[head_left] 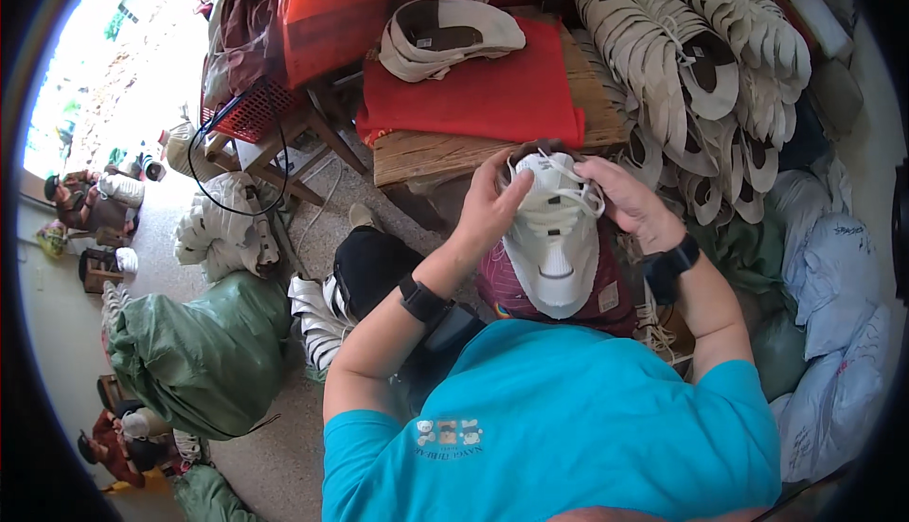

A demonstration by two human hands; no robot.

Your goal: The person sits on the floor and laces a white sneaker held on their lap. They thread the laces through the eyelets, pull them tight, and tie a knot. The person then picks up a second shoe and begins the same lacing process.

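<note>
A white shoe upper (555, 266) with white laces lies over my lap, its toe toward me and its dark-lined collar facing the wooden bench. My left hand (488, 198) grips the left side of the collar, thumb on top near the tongue. On the other side, my right hand (629, 202) pinches the collar edge beside the laces. Part of the fingers of both hands is hidden behind the upper. Beneath it, a maroon patterned cloth (614, 271) covers my lap. Just beyond my hands is the wooden bench (426, 164) with a red cloth (473, 110) on it.
A few nested white uppers (417, 58) sit on the red cloth. Long stacks of uppers (634, 58) hang at the right, above pale sacks (833, 276). Left of me are a green sack (204, 356), a bundle of uppers (227, 229) and a stool (312, 139). Other people sit at far left.
</note>
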